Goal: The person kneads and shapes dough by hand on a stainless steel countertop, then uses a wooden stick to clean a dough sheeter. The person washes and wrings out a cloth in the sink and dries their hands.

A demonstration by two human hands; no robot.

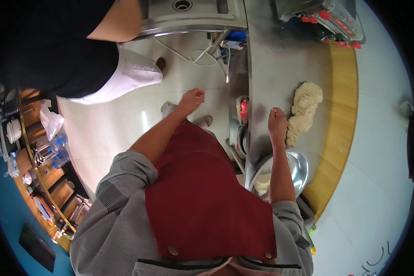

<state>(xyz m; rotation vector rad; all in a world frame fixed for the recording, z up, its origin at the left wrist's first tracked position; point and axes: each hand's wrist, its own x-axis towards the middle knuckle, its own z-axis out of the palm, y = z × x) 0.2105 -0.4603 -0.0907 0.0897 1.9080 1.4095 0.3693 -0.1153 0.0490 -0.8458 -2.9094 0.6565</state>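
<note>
My left hand (pixel 192 99) is over the floor in front of my red apron (pixel 207 193), its fingers loosely curled and nothing visible in them. Over the stainless steel counter (pixel 279 69), my right hand (pixel 277 122) has its fingers drawn together, with no object showing. Just to its right, a long lumpy strip of dough (pixel 303 107) lies on the steel. Beneath my right forearm stands a shiny metal bowl (pixel 301 169), partly covered by the arm. A pale lump of dough (pixel 262 187) shows inside that bowl.
A person in dark clothing and a white apron (pixel 134 70) stands at the front left, near a steel sink (pixel 189 19). A metal appliance with red parts (pixel 331 20) sits at the counter's far end. Shelves (pixel 51 176) line the left; a white cable (pixel 179 55) hangs below the sink.
</note>
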